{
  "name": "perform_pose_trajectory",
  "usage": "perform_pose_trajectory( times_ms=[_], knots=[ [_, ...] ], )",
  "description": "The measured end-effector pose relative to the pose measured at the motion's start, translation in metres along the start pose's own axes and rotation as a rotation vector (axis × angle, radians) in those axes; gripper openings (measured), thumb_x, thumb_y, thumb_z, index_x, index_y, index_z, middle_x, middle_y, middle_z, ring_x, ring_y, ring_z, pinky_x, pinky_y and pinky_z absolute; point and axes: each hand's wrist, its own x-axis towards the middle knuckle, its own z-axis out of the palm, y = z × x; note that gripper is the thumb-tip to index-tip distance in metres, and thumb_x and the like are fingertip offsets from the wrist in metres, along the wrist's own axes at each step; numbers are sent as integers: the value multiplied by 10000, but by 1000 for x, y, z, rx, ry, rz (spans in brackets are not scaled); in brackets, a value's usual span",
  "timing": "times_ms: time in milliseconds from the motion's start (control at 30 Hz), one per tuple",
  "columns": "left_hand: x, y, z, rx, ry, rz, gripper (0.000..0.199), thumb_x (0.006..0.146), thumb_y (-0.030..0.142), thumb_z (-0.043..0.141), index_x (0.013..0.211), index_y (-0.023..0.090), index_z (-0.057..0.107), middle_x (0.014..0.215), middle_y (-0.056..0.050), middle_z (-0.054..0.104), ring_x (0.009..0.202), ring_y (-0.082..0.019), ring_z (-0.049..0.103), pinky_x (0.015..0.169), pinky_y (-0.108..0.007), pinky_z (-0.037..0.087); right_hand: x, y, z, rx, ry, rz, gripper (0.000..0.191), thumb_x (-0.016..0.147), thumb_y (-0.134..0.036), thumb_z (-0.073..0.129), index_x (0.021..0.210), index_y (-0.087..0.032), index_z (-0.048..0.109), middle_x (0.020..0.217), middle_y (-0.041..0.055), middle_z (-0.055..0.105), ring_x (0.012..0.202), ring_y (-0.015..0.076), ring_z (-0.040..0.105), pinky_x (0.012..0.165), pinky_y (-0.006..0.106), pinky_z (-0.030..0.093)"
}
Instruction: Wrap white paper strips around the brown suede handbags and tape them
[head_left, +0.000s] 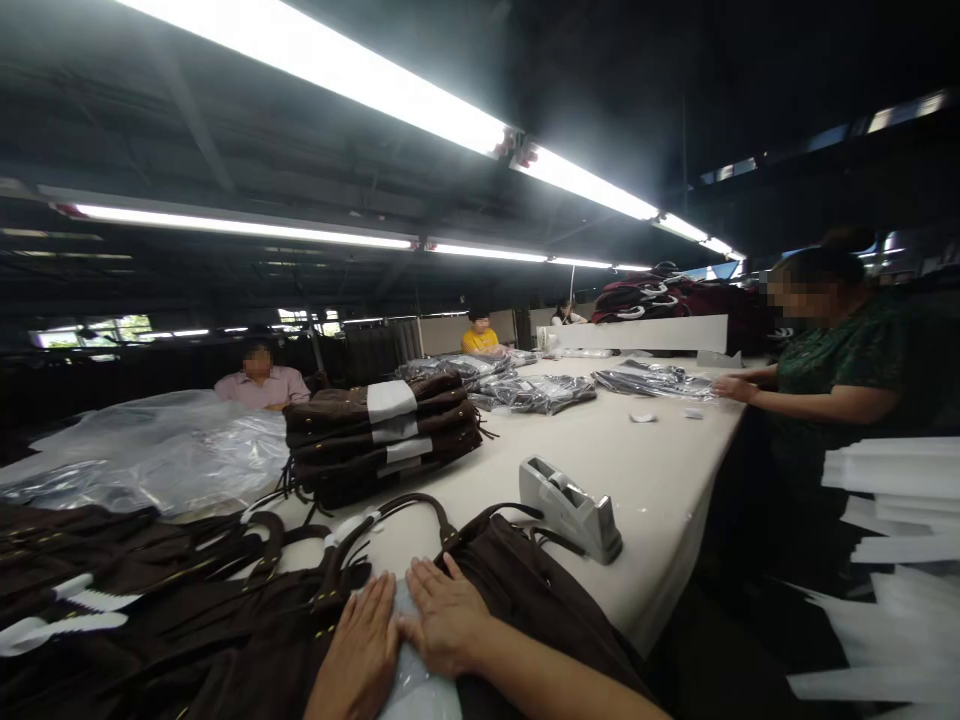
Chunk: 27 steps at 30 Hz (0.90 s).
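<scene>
Both my hands press flat on a dark brown bag [540, 600] at the front edge of the table. My left hand [364, 635] lies with straight fingers along the left side of a pale, translucent strip [416, 690] on the bag. On the strip's other side and partly over it rests my right hand [450, 620], fingers stretched forward, thumb towards the left hand. The bag's handle [409, 505] loops away beyond my fingertips. A grey tape dispenser [570, 508] stands just past the bag to the right.
Stacked brown bags with white bands [382, 435] stand ahead. More brown bags [150, 600] and clear plastic sheeting [172, 450] lie left. Plastic-wrapped items [652, 378] are farther along the table [495, 460]. A co-worker [832, 350] works at right, near white sheets [900, 600]; others sit behind.
</scene>
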Motion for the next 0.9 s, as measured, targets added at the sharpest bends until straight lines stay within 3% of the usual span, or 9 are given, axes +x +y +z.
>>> perform_pose_trajectory(
  times_ms=[300, 433, 533, 633, 733, 833, 900],
  knots=[
    [-8, 14, -19, 20, -52, -99, 625, 927, 359, 176, 1442, 15, 266, 1529, -125, 252, 1427, -233, 231, 1183, -446, 188, -41, 16, -14, -17, -59, 184, 673, 971, -477, 234, 1457, -17, 300, 1540, 171, 245, 1438, 256, 189, 1181, 444, 156],
    [-28, 19, -30, 37, -33, -160, 604, 939, 362, 184, 1451, 54, 277, 1532, -110, 250, 1429, -240, 232, 1162, -496, 219, -62, 14, -16, -135, 32, 284, 607, 977, -407, 271, 1426, -11, 372, 1508, 186, 310, 1414, 270, 263, 1177, 437, 170],
    [-50, 15, -40, 24, -33, -174, 589, 929, 358, 232, 1429, 70, 350, 1512, -127, 306, 1409, -265, 287, 1145, -529, 238, -81, 12, -23, -190, 141, 290, 486, 961, -295, 331, 1327, -44, 528, 1412, 177, 476, 1345, 262, 399, 1163, 429, 219],
    [-80, -4, -52, -26, -25, -203, 557, 899, 357, 289, 1321, 76, 521, 1470, -142, 405, 1361, -262, 385, 1135, -445, 304, -108, 17, -37, -184, 265, 238, 384, 922, -203, 378, 1148, -117, 677, 1301, 118, 602, 1266, 232, 497, 1139, 387, 296],
    [-123, -41, -53, -89, 194, -260, 528, 849, 360, 344, 1254, 125, 589, 1457, -102, 448, 1333, -245, 433, 1113, -409, 364, -141, 32, -52, -208, 365, 227, 349, 897, -192, 422, 1113, -171, 696, 1299, 87, 607, 1263, 241, 498, 1127, 434, 323],
    [-175, -84, -35, -179, 468, -375, 560, 780, 492, 446, 1195, 156, 611, 1356, -103, 564, 1269, -281, 505, 1091, -449, 402, -166, 49, -59, -189, 366, 248, 361, 874, -211, 477, 1189, -232, 652, 1353, 46, 565, 1267, 244, 492, 1086, 465, 375],
    [-205, -105, -20, -316, 486, -517, 498, 769, 531, 473, 1133, 228, 627, 1200, -45, 674, 1150, -272, 603, 1004, -431, 497, -171, 53, -62, -180, 352, 245, 363, 869, -221, 496, 1200, -252, 641, 1368, 28, 553, 1278, 247, 478, 1083, 478, 372]
  ],
)
